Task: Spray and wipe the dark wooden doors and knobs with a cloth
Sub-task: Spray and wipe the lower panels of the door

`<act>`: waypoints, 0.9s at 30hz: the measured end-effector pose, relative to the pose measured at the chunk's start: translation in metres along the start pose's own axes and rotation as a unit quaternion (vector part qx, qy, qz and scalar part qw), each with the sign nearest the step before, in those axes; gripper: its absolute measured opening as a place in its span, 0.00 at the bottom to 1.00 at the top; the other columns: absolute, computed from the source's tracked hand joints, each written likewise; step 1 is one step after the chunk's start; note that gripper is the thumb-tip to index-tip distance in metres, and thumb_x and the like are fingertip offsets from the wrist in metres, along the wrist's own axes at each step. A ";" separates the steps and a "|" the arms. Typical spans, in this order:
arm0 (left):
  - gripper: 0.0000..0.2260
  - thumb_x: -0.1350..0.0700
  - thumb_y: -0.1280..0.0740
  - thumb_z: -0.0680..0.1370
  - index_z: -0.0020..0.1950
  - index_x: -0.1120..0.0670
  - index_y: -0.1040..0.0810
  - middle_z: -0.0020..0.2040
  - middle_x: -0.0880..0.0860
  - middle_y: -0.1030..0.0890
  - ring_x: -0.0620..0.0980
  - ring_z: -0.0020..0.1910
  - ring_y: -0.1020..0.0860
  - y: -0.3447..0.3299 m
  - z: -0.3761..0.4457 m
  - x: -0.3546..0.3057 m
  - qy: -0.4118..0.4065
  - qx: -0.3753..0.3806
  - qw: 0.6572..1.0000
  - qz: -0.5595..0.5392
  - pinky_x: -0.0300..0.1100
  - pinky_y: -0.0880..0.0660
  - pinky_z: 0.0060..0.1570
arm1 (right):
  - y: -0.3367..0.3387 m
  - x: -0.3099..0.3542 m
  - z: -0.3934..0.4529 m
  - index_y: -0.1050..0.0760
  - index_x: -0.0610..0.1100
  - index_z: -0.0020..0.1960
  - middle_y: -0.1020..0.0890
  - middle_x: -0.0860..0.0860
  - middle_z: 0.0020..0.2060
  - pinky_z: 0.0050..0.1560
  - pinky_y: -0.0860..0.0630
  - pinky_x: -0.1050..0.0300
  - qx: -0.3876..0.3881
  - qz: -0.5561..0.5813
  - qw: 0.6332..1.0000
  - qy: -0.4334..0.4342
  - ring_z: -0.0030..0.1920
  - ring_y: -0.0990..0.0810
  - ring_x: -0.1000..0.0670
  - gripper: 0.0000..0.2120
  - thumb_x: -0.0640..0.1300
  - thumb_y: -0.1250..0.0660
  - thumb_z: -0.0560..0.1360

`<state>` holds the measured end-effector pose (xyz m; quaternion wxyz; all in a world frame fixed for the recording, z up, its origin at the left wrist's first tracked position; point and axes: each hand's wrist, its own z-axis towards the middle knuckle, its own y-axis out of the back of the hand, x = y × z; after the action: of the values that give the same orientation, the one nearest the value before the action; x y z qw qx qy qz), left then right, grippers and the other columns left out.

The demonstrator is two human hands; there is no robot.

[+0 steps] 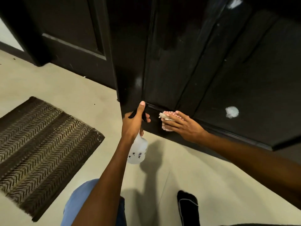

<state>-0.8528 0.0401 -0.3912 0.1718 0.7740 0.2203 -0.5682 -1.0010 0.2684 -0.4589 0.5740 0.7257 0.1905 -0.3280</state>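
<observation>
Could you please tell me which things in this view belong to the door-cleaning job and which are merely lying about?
In use: spray bottle in left hand; cloth pressed by right hand on the dark door.

Lying about: striped floor mat; black shoe.

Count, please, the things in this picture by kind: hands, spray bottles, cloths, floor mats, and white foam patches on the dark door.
Hands: 2, left and right
Spray bottles: 1
Cloths: 1
Floor mats: 1
White foam patches: 2, and
Total: 7
</observation>
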 end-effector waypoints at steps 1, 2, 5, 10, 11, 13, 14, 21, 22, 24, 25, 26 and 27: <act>0.31 0.33 0.37 0.81 0.44 0.60 0.15 0.40 0.56 0.13 0.57 0.27 0.26 -0.004 -0.003 0.003 0.000 0.031 0.999 0.017 0.43 0.29 0.26 | -0.002 0.004 -0.015 0.47 0.53 0.83 0.48 0.51 0.82 0.78 0.67 0.36 -0.009 -0.001 1.000 -0.019 0.81 0.52 0.39 0.39 0.46 0.36 0.75; 0.31 0.33 0.37 0.81 0.43 0.60 0.15 0.40 0.56 0.13 0.58 0.27 0.27 -0.008 -0.006 0.007 0.000 0.060 0.998 0.034 0.44 0.30 0.25 | -0.004 0.009 -0.028 0.46 0.53 0.82 0.46 0.51 0.82 0.78 0.65 0.37 -0.021 0.007 0.999 -0.043 0.81 0.49 0.39 0.39 0.45 0.36 0.74; 0.31 0.33 0.37 0.81 0.43 0.60 0.15 0.40 0.56 0.13 0.57 0.25 0.28 -0.025 -0.012 0.014 0.009 0.117 0.991 0.064 0.43 0.30 0.26 | -0.007 0.032 -0.060 0.44 0.50 0.82 0.43 0.50 0.81 0.79 0.62 0.37 -0.041 0.035 0.992 -0.117 0.80 0.49 0.38 0.37 0.43 0.36 0.76; 0.31 0.33 0.37 0.81 0.46 0.61 0.15 0.42 0.58 0.13 0.57 0.27 0.27 -0.054 -0.015 0.003 0.011 0.131 0.991 0.029 0.43 0.31 0.25 | -0.004 0.023 -0.077 0.34 0.46 0.78 0.40 0.46 0.81 0.79 0.52 0.35 -0.039 0.051 0.991 -0.114 0.80 0.46 0.35 0.33 0.41 0.30 0.74; 0.31 0.34 0.37 0.81 0.46 0.62 0.15 0.43 0.59 0.13 0.58 0.28 0.27 -0.056 -0.016 0.002 0.010 0.121 0.993 0.015 0.43 0.31 0.25 | -0.001 0.024 -0.077 0.33 0.46 0.77 0.38 0.45 0.80 0.79 0.49 0.35 -0.050 0.055 0.991 -0.114 0.79 0.43 0.35 0.31 0.40 0.30 0.75; 0.30 0.35 0.37 0.82 0.46 0.63 0.16 0.43 0.61 0.14 0.60 0.32 0.26 -0.057 -0.022 -0.004 0.009 0.090 0.995 -0.029 0.43 0.31 0.25 | 0.006 0.029 -0.076 0.31 0.46 0.75 0.35 0.45 0.78 0.78 0.46 0.35 -0.084 0.065 0.989 -0.106 0.77 0.38 0.34 0.26 0.40 0.35 0.78; 0.30 0.36 0.38 0.83 0.46 0.64 0.16 0.43 0.63 0.14 0.61 0.33 0.26 -0.056 -0.026 -0.009 0.007 0.078 0.996 -0.050 0.43 0.32 0.25 | 0.012 0.029 -0.075 0.31 0.47 0.75 0.34 0.46 0.77 0.77 0.45 0.35 -0.094 0.075 0.987 -0.106 0.77 0.37 0.33 0.24 0.40 0.38 0.80; 0.27 0.38 0.37 0.82 0.42 0.60 0.15 0.39 0.59 0.13 0.60 0.31 0.25 -0.024 -0.052 -0.069 -0.043 0.041 0.996 -0.069 0.43 0.29 0.26 | 0.108 -0.023 -0.048 0.31 0.52 0.76 0.34 0.48 0.78 0.78 0.45 0.38 -0.178 0.092 0.959 -0.199 0.78 0.40 0.35 0.31 0.40 0.39 0.73; 0.27 0.38 0.37 0.82 0.42 0.60 0.15 0.39 0.58 0.13 0.59 0.29 0.26 -0.019 -0.055 -0.083 -0.054 0.038 0.995 -0.072 0.42 0.29 0.25 | 0.126 -0.036 -0.047 0.30 0.52 0.75 0.33 0.48 0.77 0.78 0.44 0.38 -0.204 0.089 0.950 -0.220 0.77 0.39 0.35 0.32 0.39 0.35 0.72; 0.29 0.35 0.38 0.79 0.44 0.62 0.15 0.41 0.58 0.13 0.58 0.27 0.29 -0.014 -0.058 -0.106 -0.092 0.054 0.991 -0.075 0.43 0.31 0.25 | 0.156 -0.060 -0.054 0.31 0.51 0.75 0.31 0.47 0.76 0.77 0.42 0.37 -0.253 0.080 0.925 -0.273 0.76 0.37 0.35 0.32 0.38 0.31 0.73; 0.31 0.34 0.38 0.78 0.44 0.62 0.15 0.41 0.58 0.13 0.58 0.27 0.30 -0.013 -0.060 -0.119 -0.113 0.066 0.989 -0.071 0.44 0.32 0.26 | 0.170 -0.075 -0.062 0.30 0.50 0.75 0.31 0.46 0.76 0.76 0.40 0.35 -0.277 0.072 0.909 -0.303 0.76 0.35 0.34 0.30 0.37 0.32 0.74; 0.31 0.33 0.38 0.77 0.44 0.62 0.15 0.42 0.58 0.13 0.58 0.26 0.31 -0.014 -0.062 -0.130 -0.129 0.077 0.986 -0.067 0.45 0.32 0.28 | 0.183 -0.089 -0.071 0.28 0.49 0.74 0.29 0.45 0.75 0.74 0.37 0.34 -0.300 0.061 0.890 -0.338 0.75 0.34 0.33 0.28 0.37 0.33 0.75; 0.32 0.33 0.39 0.76 0.44 0.62 0.15 0.42 0.57 0.13 0.57 0.24 0.31 -0.015 -0.064 -0.142 -0.145 0.090 0.983 -0.061 0.45 0.32 0.28 | 0.195 -0.107 -0.083 0.27 0.48 0.73 0.29 0.44 0.75 0.73 0.36 0.32 -0.323 0.043 0.870 -0.371 0.75 0.34 0.33 0.27 0.36 0.34 0.75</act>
<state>-0.8460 0.0651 -0.2374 0.0967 0.6810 0.1883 -0.7011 -0.9284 0.3062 -0.2361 0.8184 0.3323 0.0279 -0.4680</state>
